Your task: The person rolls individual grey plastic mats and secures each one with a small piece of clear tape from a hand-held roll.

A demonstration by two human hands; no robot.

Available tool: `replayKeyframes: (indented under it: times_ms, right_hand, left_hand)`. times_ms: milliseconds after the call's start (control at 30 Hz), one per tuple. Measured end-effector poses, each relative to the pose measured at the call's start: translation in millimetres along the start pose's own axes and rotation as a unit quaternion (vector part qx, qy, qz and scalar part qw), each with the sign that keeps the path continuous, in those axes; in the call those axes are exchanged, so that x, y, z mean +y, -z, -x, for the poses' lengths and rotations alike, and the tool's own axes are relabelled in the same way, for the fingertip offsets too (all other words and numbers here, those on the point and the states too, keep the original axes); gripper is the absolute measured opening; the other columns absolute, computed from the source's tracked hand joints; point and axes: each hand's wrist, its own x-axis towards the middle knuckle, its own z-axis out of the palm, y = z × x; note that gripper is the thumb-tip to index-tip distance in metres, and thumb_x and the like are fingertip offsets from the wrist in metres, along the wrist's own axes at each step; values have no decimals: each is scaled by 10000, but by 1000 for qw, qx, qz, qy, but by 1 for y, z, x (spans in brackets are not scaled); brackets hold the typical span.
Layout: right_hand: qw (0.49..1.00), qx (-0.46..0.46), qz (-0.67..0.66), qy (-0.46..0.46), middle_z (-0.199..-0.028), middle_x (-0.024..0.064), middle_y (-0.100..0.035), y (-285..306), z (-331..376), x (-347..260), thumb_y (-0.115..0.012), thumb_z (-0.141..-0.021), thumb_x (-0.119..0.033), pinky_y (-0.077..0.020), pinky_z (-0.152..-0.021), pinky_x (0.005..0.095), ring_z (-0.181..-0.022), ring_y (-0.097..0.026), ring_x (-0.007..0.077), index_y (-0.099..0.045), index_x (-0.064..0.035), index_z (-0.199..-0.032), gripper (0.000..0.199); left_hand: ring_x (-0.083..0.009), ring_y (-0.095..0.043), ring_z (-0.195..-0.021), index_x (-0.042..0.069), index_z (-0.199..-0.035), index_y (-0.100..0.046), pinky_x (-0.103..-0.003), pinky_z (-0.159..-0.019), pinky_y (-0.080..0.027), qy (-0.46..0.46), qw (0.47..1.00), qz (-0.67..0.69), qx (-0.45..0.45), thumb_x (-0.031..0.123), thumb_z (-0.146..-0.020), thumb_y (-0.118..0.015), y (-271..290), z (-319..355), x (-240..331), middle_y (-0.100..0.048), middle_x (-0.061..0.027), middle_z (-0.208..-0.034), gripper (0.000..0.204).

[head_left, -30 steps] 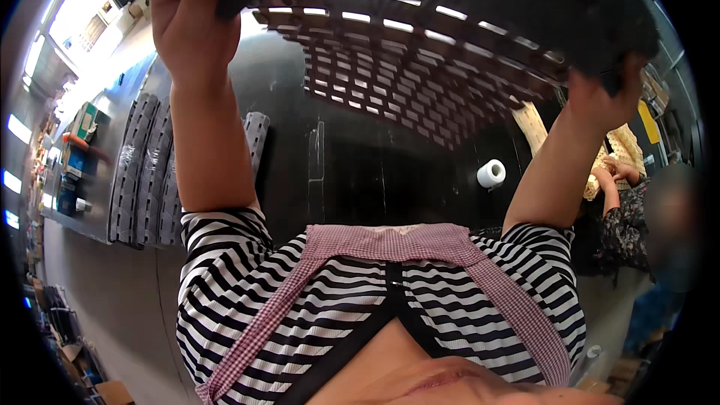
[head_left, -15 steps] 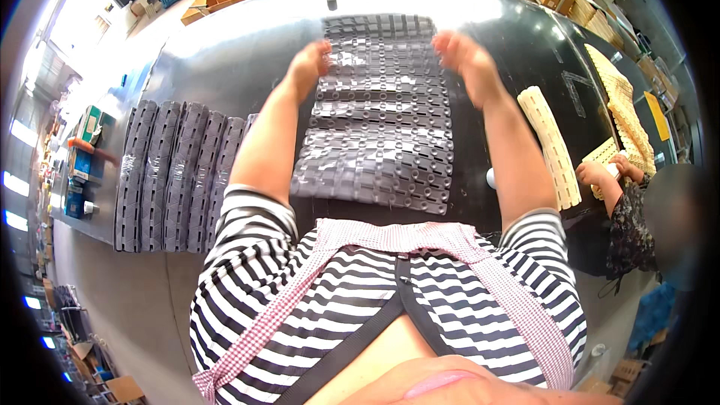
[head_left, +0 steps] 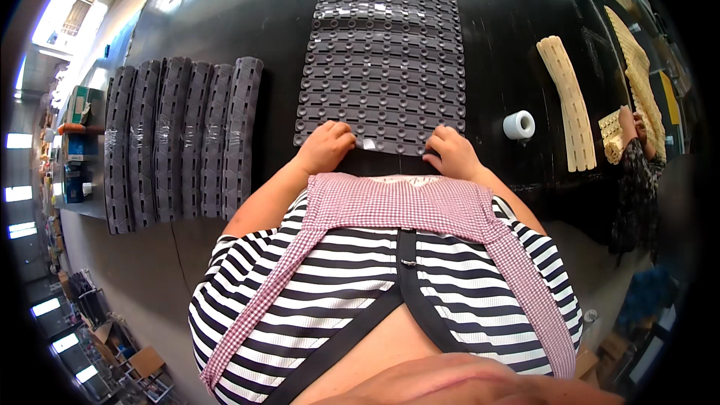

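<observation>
A long dark grey mat [head_left: 382, 75], with rows of round suction cups and slots on its upper face, lies spread on the black table in front of me. My left hand [head_left: 325, 148] is closed on its near left corner, fingers curled over the edge. At the near right corner my right hand [head_left: 454, 153] holds the same edge, with its fingers bent and its thumb low. The undersides of both hands are hidden. Beyond the upper border of the view, the mat's far end is cut off.
Several rolled grey mats [head_left: 172, 139] stand side by side on the left. Right of me are a white tape roll [head_left: 518, 126] and a rolled cream mat [head_left: 568, 105] on the black table [head_left: 499, 52]. A co-worker's hand [head_left: 628, 126] touches another cream mat [head_left: 612, 137] farther right.
Both hands have come back from the mat's far end to its near corners and closed on them. The wavy mat now lies flatter. The white tape roll, mostly hidden before, now shows fully.
</observation>
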Motion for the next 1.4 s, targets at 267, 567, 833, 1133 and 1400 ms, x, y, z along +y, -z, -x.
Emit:
replayKeyframes:
  times_ms: [267,567,833,1133,1400]
  right_hand:
    - [990,79,109,-47,-922,81,-620,-12,-35,20,-748,-842,-164,-526,-806,442,-928,-629,313,-635,-98,-925,155]
    - [985,131,103,39,-941,62,-648,-24,-13,4,-669,-825,-52,-526,-833,386,-946,-624,277,-703,-76,-979,160]
    - [982,142,120,43,-971,55,-680,-26,-18,15,-686,-846,-28,-522,-848,389,-985,-629,278,-710,-57,-1066,223]
    - [986,150,-5,-79,-927,79,-672,-16,-8,19,-672,-893,-35,-532,-788,415,-874,-654,310,-664,-72,-1012,125]
    - [989,122,71,-46,-1084,76,-633,-13,-12,25,-716,-867,-99,-545,-835,399,-938,-646,302,-660,-74,-938,94]
  left_hand:
    - [-281,-621,-958,145,-931,-688,-412,-856,-474,69,985,-116,104,168,-886,-691,-13,-48,-14,-638,-24,-1004,51]
    - [-243,-668,-986,160,-1048,-720,-384,-948,-486,-21,993,-54,105,190,-831,-795,-7,-3,-25,-699,-4,-1072,231]
    - [-276,-608,-1097,130,-1140,-732,-402,-964,-475,48,982,-138,123,65,-868,-718,-2,13,-31,-671,-26,-1060,280]
    - [-290,-652,-862,110,-1108,-672,-426,-796,-511,71,991,-37,111,61,-908,-662,-4,1,-28,-672,-41,-932,206]
    - [-277,-631,-955,159,-1000,-699,-421,-846,-504,79,981,-134,119,106,-904,-689,-9,-2,-19,-622,-44,-1136,110]
